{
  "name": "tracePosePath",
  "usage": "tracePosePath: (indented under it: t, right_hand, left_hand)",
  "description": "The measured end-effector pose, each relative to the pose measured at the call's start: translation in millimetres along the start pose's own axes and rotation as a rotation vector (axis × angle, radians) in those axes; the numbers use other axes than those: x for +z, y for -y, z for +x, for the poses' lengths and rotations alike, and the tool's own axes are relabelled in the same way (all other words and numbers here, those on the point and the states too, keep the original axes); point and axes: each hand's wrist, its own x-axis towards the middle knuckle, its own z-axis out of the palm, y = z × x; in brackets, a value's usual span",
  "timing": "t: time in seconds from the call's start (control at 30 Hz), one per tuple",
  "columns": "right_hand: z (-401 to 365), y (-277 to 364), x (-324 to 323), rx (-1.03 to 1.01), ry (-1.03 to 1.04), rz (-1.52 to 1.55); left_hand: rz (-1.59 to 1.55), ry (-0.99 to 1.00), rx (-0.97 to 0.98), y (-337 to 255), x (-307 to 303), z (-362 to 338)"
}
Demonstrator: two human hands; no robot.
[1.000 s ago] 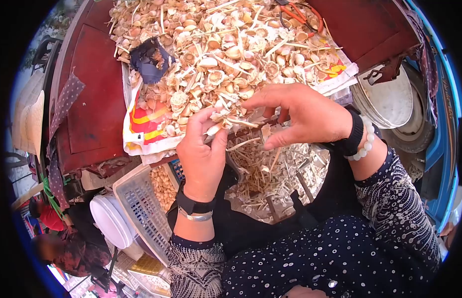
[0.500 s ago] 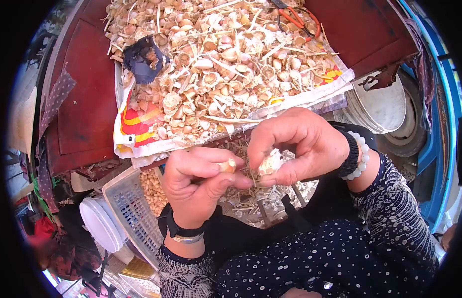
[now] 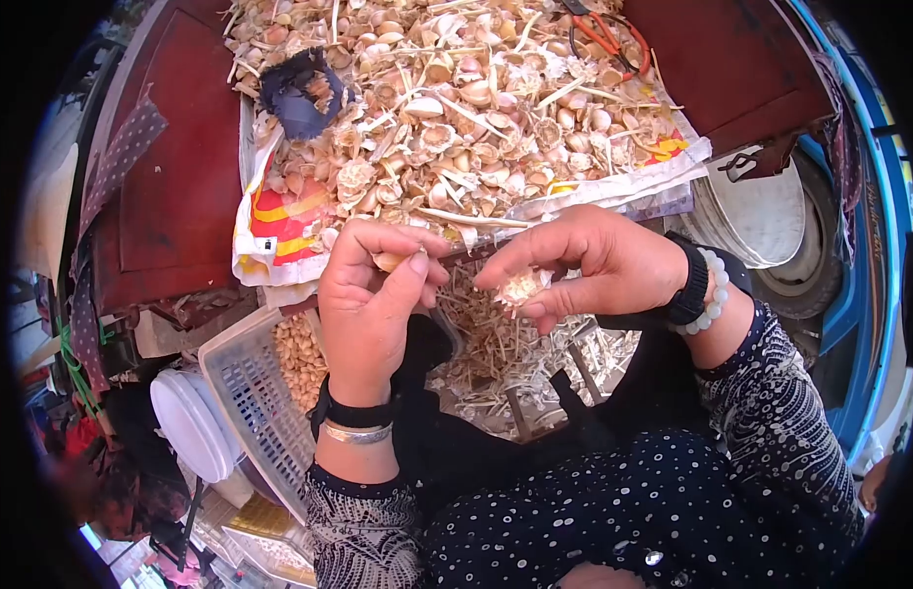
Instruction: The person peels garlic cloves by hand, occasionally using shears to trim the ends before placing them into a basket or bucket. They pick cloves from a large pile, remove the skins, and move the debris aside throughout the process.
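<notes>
A pale tan garlic clove (image 3: 387,262) is pinched between the thumb and fingers of my left hand (image 3: 370,294), palm turned inward. My right hand (image 3: 609,267) grips a whitish, flaky piece of garlic skin (image 3: 523,287) at its fingertips. The two hands are apart, just in front of the table edge. Beyond them spreads a heap of garlic cloves and dry husks (image 3: 456,128) on a printed plastic sack (image 3: 292,231). Below the hands lie shed garlic skins and stalks (image 3: 510,363).
Red-handled scissors (image 3: 614,44) and a dark cloth scrap (image 3: 304,93) rest on the heap. At lower left, a white plastic basket (image 3: 260,393) holds peeled cloves (image 3: 299,363), beside a lidded white bucket (image 3: 191,422). Another bucket (image 3: 756,211) stands right, near a wheel (image 3: 815,255).
My hands have moved apart; the left one has risen and turned upright with the clove. My right hand has shifted slightly left and down, still gripping the skin. The view has shifted slightly.
</notes>
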Motion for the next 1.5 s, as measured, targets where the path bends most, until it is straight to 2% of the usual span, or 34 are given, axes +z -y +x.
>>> tracePosePath:
  t: [0.07,0.13,0.2,0.23,0.27,0.3,0.33,0.37,0.4,0.43,0.47,0.5,0.53,0.6,0.63,0.77,0.83,0.97,1.03,1.1,1.13,1.2,1.37,1.43,1.5]
  right_hand:
    - [-2,1,-2,0.014,0.173,-0.240]
    - [0,-3,0,-0.105,0.273,-0.394]
    - [-1,11,-1,0.104,0.407,-0.521]
    - [-1,12,-1,0.101,0.400,-0.526]
    - [0,10,-2,0.076,0.267,-0.453]
    - [2,7,-5,0.049,0.138,-0.380]
    - [5,0,-11,-0.041,-0.036,-0.408]
    - [10,0,-15,-0.086,-0.237,-0.438]
    - [16,0,-18,-0.131,-0.437,-0.462]
    - [22,-5,-23,-0.135,-0.435,-0.465]
    - [29,-14,-30,-0.215,-0.498,-0.858]
    - [34,-17,-30,-0.293,-0.551,-1.252]
    - [36,-18,-27,-0.292,-0.552,-1.252]
    - [40,-19,-19,-0.092,-0.589,-1.390]
    - [43,-20,-16,-0.058,-0.605,-1.423]
    - [46,-19,-21,-0.045,-0.598,-1.458]
    - [45,-22,-27,-0.231,-0.626,-1.398]
    - [43,-22,-25,-0.214,-0.619,-1.420]
    - [43,-21,-22,-0.115,-0.638,-1.477]
    - [46,-23,-23,-0.102,-0.634,-1.495]
    - [47,-23,-23,-0.088,-0.628,-1.514]
    - [47,-22,-22,-0.109,-0.630,-1.531]
    - [46,-23,-22,-0.150,-0.647,-1.540]
    - [43,-16,-19,-0.280,-0.709,-1.440]
    - [40,-9,-11,-0.353,-0.662,-1.351]
  left_hand:
    - [0.074,-0.046,-0.016,3,-2,2]
    - [0.144,-0.080,-0.024,8,-2,8]
    - [0.439,-0.152,0.062,15,-2,18]
    - [0.523,-0.198,0.088,18,-1,25]
    - [0.522,-0.194,0.095,18,2,31]
    - [0.680,-0.163,0.111,18,7,36]
    - [0.838,-0.135,0.128,18,11,42]
    - [0.960,-0.092,0.251,26,9,47]
    - [0.962,-0.098,0.254,28,7,47]
    - [1.138,-0.026,0.272,29,8,48]
    - [1.312,0.051,0.286,29,8,48]
    - [1.303,0.044,0.214,28,11,47]
    - [1.303,0.045,0.214,27,13,46]
    - [1.334,0.059,0.220,25,14,44]
    - [1.336,0.057,0.219,25,14,45]
    - [1.352,0.053,0.232,25,13,45]
    - [1.350,0.048,0.204,24,13,45]
    - [1.238,0.025,0.179,23,12,42]
    - [1.206,0.007,0.163,25,12,43]
    - [1.209,-0.003,0.291,29,11,43]
    - [1.209,-0.002,0.291,30,10,44]
    - [1.320,0.101,0.283,30,8,45]
    - [1.265,0.099,0.294,29,10,43]
    - [1.243,0.089,0.273,29,10,44]
    - [1.279,0.089,0.316,31,9,45]
